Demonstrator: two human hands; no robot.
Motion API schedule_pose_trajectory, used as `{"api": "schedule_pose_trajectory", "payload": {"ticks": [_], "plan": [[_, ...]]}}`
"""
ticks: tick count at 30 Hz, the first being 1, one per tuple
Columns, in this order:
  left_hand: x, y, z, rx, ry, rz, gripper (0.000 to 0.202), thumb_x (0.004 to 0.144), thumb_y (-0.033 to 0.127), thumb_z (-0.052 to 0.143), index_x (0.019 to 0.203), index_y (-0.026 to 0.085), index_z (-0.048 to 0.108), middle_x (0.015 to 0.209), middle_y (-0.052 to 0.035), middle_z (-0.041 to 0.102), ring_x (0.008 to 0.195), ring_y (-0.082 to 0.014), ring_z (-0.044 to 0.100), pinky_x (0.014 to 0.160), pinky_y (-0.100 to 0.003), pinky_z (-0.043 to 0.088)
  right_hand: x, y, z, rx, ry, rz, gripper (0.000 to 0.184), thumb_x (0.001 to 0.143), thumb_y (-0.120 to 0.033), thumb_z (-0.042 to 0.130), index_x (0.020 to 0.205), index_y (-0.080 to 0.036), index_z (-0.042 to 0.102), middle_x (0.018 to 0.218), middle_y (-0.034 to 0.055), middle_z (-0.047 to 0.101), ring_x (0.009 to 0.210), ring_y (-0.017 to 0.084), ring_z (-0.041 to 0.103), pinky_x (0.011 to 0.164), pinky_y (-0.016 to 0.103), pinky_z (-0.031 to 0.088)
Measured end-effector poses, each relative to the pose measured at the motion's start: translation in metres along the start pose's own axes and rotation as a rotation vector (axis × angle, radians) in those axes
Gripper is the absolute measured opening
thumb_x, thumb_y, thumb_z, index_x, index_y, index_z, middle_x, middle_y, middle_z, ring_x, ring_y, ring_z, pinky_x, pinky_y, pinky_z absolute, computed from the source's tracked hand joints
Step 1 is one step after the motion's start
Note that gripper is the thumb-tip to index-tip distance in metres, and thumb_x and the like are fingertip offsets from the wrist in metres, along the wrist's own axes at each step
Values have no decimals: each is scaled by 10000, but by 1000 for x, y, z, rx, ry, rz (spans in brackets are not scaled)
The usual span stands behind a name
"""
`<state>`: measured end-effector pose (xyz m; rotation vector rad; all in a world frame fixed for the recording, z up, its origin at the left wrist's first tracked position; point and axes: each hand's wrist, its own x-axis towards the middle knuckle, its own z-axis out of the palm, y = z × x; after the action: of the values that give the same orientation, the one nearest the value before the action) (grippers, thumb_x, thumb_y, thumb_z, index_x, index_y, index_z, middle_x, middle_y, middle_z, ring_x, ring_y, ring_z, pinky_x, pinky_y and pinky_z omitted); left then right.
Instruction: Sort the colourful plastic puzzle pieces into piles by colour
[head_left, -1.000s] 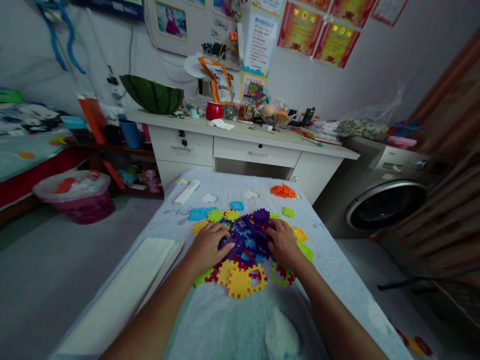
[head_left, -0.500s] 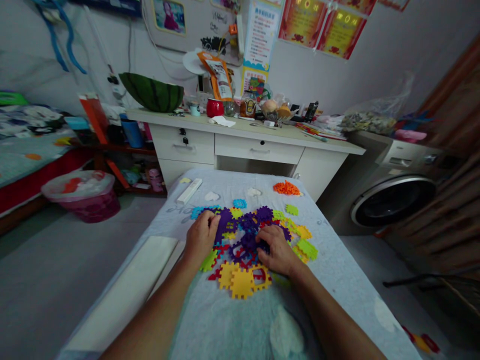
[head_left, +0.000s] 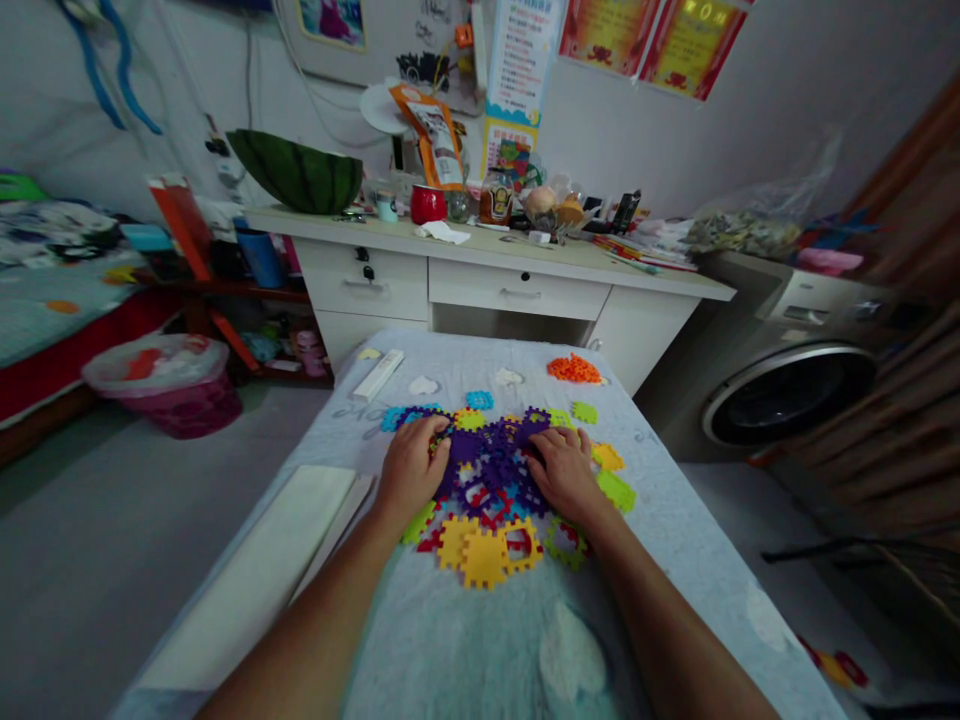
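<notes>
A pile of purple interlocking plastic tiles (head_left: 501,462) with toothed edges lies in the middle of the cloth-covered table. At its left side is my left hand (head_left: 411,465), thumb and fingers closed about the edge of a purple tile (head_left: 466,446). My right hand (head_left: 568,470) rests on the right side of the pile, fingers apart and spread over the pieces. Yellow tiles (head_left: 484,555) lie linked in front of the purple ones. Around them are light green tiles (head_left: 616,492) and blue tiles (head_left: 480,400). What lies under my palms is hidden.
Orange small pieces (head_left: 574,369) form a heap at the table's far right. A long white box (head_left: 379,375) lies at the far left, and a white board-like slab (head_left: 255,570) along the left edge. Behind stands a white desk (head_left: 517,290); a washing machine (head_left: 780,380) is at right.
My right hand has moved right and away from me, its fingers now spread over the pieces. A green tile beneath my right wrist has come into view. The left hand shifted slightly.
</notes>
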<state>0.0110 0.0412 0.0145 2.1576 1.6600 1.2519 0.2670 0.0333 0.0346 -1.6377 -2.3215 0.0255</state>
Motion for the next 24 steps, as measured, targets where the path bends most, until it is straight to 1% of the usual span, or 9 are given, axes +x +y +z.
{"api": "schedule_pose_trajectory", "payload": {"ticks": [3, 6, 10, 13, 16, 18, 19, 22, 24], "plan": [[-3, 5, -1, 91, -145, 124, 172, 874, 271, 506, 989, 219, 624, 1057, -65, 668, 1024, -252, 581, 925, -424, 451, -7, -5, -4, -52, 16, 0, 153, 870, -255, 550, 947, -227, 679, 972, 76, 639, 1038, 279, 490, 1069, 586, 197], [-7, 4, 3, 155, -229, 162, 262, 860, 326, 552, 1090, 229, 634, 1217, -79, 632, 1118, -277, 552, 969, -453, 430, -12, -8, -8, -73, 25, -16, 139, 862, -266, 554, 815, -218, 676, 860, 67, 612, 940, 259, 485, 1041, 572, 223], [-13, 0, 10, 243, -209, 100, 438, 866, 405, 556, 1268, 231, 565, 1396, -106, 532, 1260, -317, 472, 1059, -499, 355, -16, -10, -15, 46, 6, -149, 182, 876, -283, 537, 779, -208, 673, 829, 63, 591, 909, 238, 482, 978, 490, 315], [-16, -1, 10, 323, -174, 39, 524, 876, 435, 543, 1346, 209, 494, 1429, -143, 493, 1298, -341, 437, 1059, -523, 338, -17, -13, -17, 183, 46, -233, 178, 886, -245, 507, 909, -200, 678, 946, 81, 598, 952, 230, 506, 931, 425, 384], [-13, 3, 5, 359, -107, 20, 538, 882, 413, 535, 1357, 170, 468, 1405, -178, 492, 1287, -350, 434, 1041, -526, 350, -19, -17, -14, 322, 120, -261, 263, 881, -208, 490, 1103, -190, 630, 1174, 118, 559, 1101, 233, 511, 963, 392, 421], [-11, 9, 1, 332, -94, 56, 442, 887, 360, 528, 1288, 176, 524, 1332, -160, 540, 1230, -327, 475, 1016, -493, 379, -21, -20, -12, 393, 100, -279, 303, 879, -192, 478, 1156, -194, 600, 1254, 124, 536, 1151, 225, 514, 979, 377, 435], [-10, 12, -1, 306, -110, 85, 369, 891, 330, 519, 1230, 193, 563, 1272, -137, 576, 1186, -307, 501, 997, -471, 397, -22, -21, -11, 418, 66, -290, 300, 879, -187, 471, 1151, -199, 599, 1236, 116, 557, 1130, 218, 535, 968, 369, 446], [-11, 21, -3, 213, -227, 188, 226, 893, 281, 511, 1075, 234, 635, 1092, -82, 641, 1070, -266, 549, 942, -436, 432, -23, -24, -10, 467, -32, -312, 265, 891, -184, 448, 1089, -211, 621, 1052, 78, 647, 973, 193, 601, 890, 338, 481], [-14, 26, -1, 163, -302, 236, 216, 868, 271, 551, 1060, 247, 648, 1068, -71, 650, 1051, -260, 559, 936, -438, 435, -23, -26, -10, 458, -24, -315, 253, 902, -194, 447, 1072, -210, 634, 1014, 73, 670, 954, 196, 604, 888, 346, 474]]}}
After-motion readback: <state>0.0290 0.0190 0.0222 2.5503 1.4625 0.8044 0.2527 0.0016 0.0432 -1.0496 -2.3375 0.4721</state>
